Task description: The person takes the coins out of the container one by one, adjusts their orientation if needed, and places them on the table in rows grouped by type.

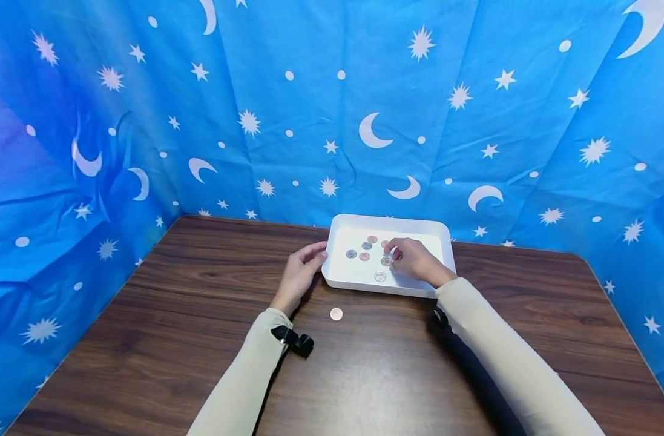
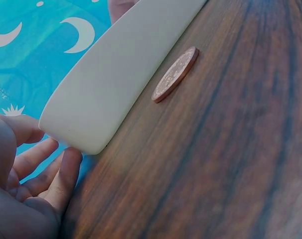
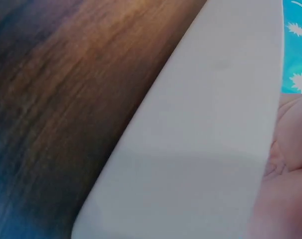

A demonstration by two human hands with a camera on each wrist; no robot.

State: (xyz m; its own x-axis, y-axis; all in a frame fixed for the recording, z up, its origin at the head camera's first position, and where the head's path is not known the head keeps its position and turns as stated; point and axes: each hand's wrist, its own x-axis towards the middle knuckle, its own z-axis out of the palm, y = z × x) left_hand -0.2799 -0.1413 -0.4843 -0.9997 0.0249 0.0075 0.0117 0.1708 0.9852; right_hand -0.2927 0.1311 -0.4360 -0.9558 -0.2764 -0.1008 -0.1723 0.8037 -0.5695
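Note:
A white tray stands at the back of the table with several copper-coloured and dark or silvery coins lying flat inside. My left hand holds the tray's left end; in the left wrist view a thumb rests at the rim and the other fingers curl at the lower corner. My right hand reaches over the tray's front wall, fingers bent down among the coins. Its fingertips overlap a reddish coin, and I cannot tell whether they pinch it. Another coin lies beside the thumb.
One copper coin lies on the dark wooden table in front of the tray. Behind the table hangs a blue cloth with white moons and stars. Black wrist cameras are strapped to both sleeved forearms.

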